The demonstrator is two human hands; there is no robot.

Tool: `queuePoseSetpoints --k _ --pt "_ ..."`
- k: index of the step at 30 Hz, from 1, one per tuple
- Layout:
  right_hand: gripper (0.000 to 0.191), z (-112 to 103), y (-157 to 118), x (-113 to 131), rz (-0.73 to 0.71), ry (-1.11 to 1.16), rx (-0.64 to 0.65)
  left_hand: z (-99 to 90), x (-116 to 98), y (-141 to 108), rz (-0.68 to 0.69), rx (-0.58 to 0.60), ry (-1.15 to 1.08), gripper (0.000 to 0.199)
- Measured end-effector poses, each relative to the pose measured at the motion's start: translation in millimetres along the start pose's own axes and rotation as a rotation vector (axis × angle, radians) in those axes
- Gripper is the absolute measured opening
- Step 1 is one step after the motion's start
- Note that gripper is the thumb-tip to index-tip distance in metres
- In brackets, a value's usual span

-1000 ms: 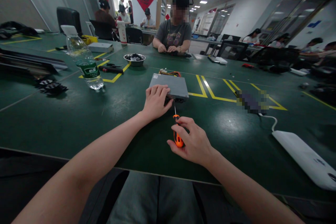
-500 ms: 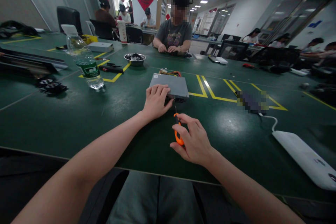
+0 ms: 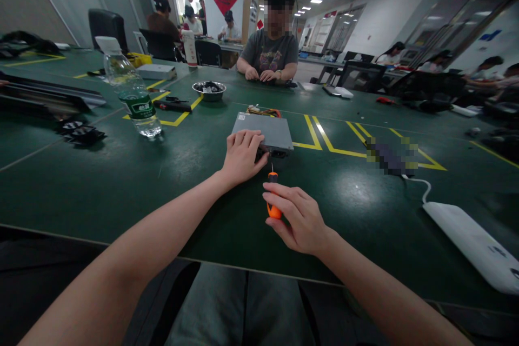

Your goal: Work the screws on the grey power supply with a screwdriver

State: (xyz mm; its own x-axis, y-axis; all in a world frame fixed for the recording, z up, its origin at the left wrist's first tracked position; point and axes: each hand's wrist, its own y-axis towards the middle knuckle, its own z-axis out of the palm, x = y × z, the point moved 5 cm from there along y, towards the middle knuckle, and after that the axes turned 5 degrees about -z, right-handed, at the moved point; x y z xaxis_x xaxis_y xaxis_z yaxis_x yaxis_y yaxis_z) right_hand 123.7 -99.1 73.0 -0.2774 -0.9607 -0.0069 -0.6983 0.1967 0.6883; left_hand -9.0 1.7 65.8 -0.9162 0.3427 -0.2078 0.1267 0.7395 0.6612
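Observation:
A grey metal computer power supply (image 3: 270,128) lies flat on the green table, its coloured cables (image 3: 263,112) bunched at the far side. My left hand (image 3: 244,158) grips its near left corner, fingers over the top and thumb at the front edge. In my right hand (image 3: 298,216) is a screwdriver (image 3: 274,211) with an orange and black handle, pinched between fingers and thumb. Its thin shaft points away from me to the front face of the power supply. Whether the tip sits in a screw is too small to tell.
A water bottle (image 3: 138,102) stands at the left, near a metal bowl (image 3: 208,90) of small dark parts. On the right, a white power bank (image 3: 466,243) is cabled to a blurred phone (image 3: 387,155). Across the table sits another person (image 3: 270,48).
The fingers of my right hand have shifted around the screwdriver handle, which looks turned and stands more upright. My left hand and the power supply stay in place.

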Motion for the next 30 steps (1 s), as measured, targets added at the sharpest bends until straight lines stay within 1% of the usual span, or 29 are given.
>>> queuePoseSetpoints --k 2,4,6,8,11,12,14,16,18,20,23,26,28,30 --pt "0.036 -1.7 -0.2 -1.6 0.022 0.031 -0.069 -0.2 0.2 -0.1 -0.002 -0.002 0.002 0.034" --pt "0.041 -2.4 -1.2 -4.3 0.055 0.076 -0.102 -0.2 0.2 -0.2 0.002 -0.003 0.006 0.034" --pt "0.044 -1.9 -1.8 -5.5 0.067 0.119 -0.080 -0.4 0.1 -0.3 0.007 -0.006 0.011 0.034" --pt "0.043 -0.7 -1.3 -4.5 0.060 0.122 -0.020 -0.4 0.0 -0.2 0.006 -0.009 0.013 0.034" --pt "0.036 1.0 1.5 -0.1 0.017 -0.007 0.062 -0.4 -0.2 0.0 0.002 -0.007 0.008 0.033" --pt "0.033 0.7 2.5 1.0 0.009 -0.054 0.058 -0.5 -0.4 0.1 0.002 -0.005 0.007 0.033" --pt "0.032 -1.2 3.7 2.5 -0.002 -0.087 0.000 -0.7 -0.8 0.1 0.003 -0.005 0.010 0.033" --pt "0.034 -3.5 3.0 2.4 0.001 -0.051 -0.077 -1.0 -1.0 0.2 0.002 -0.005 0.010 0.033" --pt "0.036 -4.7 1.1 0.8 0.025 -0.005 -0.120 -0.8 -0.9 0.2 0.002 0.000 0.006 0.033" --pt "0.038 -4.9 -0.5 -1.0 0.058 0.040 -0.118 -0.4 -0.8 0.1 0.004 0.005 0.000 0.033" --pt "0.039 -3.2 -0.4 0.5 0.053 0.085 -0.043 -0.2 -0.4 0.1 0.005 0.000 -0.001 0.033" --pt "0.036 -0.5 0.9 3.2 0.025 0.014 0.048 -0.2 -0.3 0.0 0.006 -0.007 0.000 0.033" --pt "0.032 -1.4 1.2 2.9 0.028 -0.032 0.030 -0.1 -0.4 0.1 0.008 -0.007 0.002 0.033" --pt "0.032 -4.0 0.7 1.8 0.036 -0.014 -0.045 0.2 -0.3 0.2 0.005 -0.005 0.006 0.033"
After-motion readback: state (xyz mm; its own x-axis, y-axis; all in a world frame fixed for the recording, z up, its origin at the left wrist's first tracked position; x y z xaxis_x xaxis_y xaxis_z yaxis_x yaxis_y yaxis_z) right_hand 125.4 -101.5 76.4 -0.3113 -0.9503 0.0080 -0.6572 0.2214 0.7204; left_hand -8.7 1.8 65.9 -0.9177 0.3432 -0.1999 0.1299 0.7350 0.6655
